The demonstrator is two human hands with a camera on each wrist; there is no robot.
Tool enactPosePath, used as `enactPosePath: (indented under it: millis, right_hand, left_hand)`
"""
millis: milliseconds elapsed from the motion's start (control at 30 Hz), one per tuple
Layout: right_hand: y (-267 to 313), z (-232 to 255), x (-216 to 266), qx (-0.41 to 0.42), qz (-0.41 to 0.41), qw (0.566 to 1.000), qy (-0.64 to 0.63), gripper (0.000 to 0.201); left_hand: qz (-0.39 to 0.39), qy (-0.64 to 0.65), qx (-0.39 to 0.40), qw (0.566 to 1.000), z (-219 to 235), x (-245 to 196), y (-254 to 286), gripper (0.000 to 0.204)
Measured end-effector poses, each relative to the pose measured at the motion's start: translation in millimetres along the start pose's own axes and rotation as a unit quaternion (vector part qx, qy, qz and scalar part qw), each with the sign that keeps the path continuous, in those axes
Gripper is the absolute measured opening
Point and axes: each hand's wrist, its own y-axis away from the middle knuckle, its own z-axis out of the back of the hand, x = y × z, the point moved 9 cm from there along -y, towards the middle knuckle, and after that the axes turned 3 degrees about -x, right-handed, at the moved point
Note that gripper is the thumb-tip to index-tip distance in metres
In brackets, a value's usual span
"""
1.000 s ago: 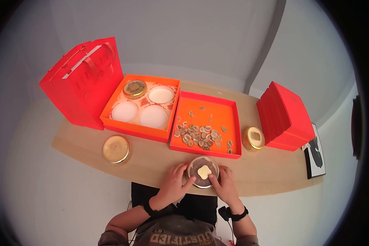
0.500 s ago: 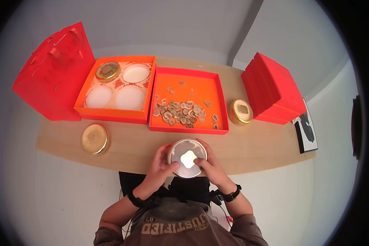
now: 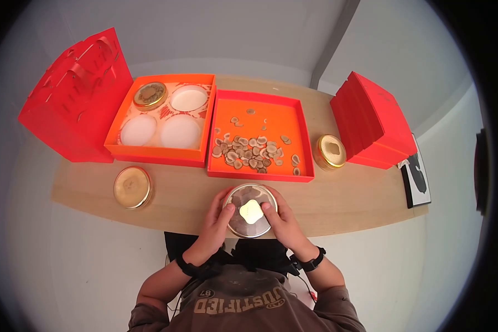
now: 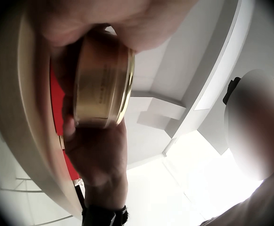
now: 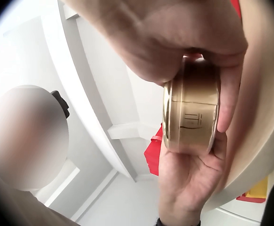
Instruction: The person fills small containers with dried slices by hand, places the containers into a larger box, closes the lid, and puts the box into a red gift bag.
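Observation:
Both hands hold a round, gold-banded jar [image 3: 250, 228] at the table's front edge. Its clear lid bears a pale gold clover-shaped sticker [image 3: 251, 211]; dark slices show beneath. My left hand [image 3: 212, 222] grips one side, thumb over the lid's edge. Opposite it, my right hand [image 3: 286, 223] grips the other side, with its thumb by the sticker. In the wrist views the gold side of the jar [image 5: 196, 117] stands on edge between the palms, fingers behind its base. Past it lies a shallow orange tray [image 3: 282, 113] with scattered brown slices [image 3: 249, 152].
An orange box [image 3: 166, 152] with round recesses holds one lidded jar [image 3: 150, 96]. A red bag [image 3: 77, 105] stands left of it. Gold-lidded jars stand at left [image 3: 133, 187] and right [image 3: 331, 151]. Stacked red boxes [image 3: 371, 119] and a framed picture [image 3: 418, 171] are at far right.
Both hands have drawn the jar up and toward the body, its lid tilting more to face me. The head view has also shifted, moving the scene left and up.

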Motion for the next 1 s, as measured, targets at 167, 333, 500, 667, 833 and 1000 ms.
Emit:
enactPosePath:
  millis: [167, 333, 500, 667, 833, 1000]
  right_hand:
    - [0.8, -8.4, 8.3, 0.036, 0.011, 0.996, -0.080, 0.071]
    - [-0.2, -13.7, 3.9, 0.069, -0.030, 0.992, -0.101, 0.078]
    - [0.4, -12.1, 2.5, 0.068, -0.066, 0.986, -0.135, 0.079]
    - [0.3, -9.0, -0.1, 0.084, -0.024, 0.992, -0.095, 0.076]
    - [0.0, 9.6, -1.5, 0.011, -0.064, 0.990, -0.128, 0.067]
    - [6.8, 0.7, 6.5, 0.133, -0.046, 0.989, -0.036, 0.063]
  left_hand:
    - [0.021, 0.025, -0.020, 0.999, 2.5, -9.1, -4.1, 0.047]
    - [0.036, 0.109, -0.030, 0.993, 0.8, -13.5, -7.7, 0.061]
    - [-0.006, 0.001, 0.020, 1.000, -1.8, -16.1, -5.3, 0.087]
    - [0.000, 0.007, 0.049, 0.999, -6.0, -17.3, -3.4, 0.094]
    - [-0.024, -0.050, 0.102, 0.993, -18.8, -21.5, 6.7, 0.089]
    - [0.049, -0.003, 0.039, 0.998, 3.0, -8.0, 3.2, 0.054]
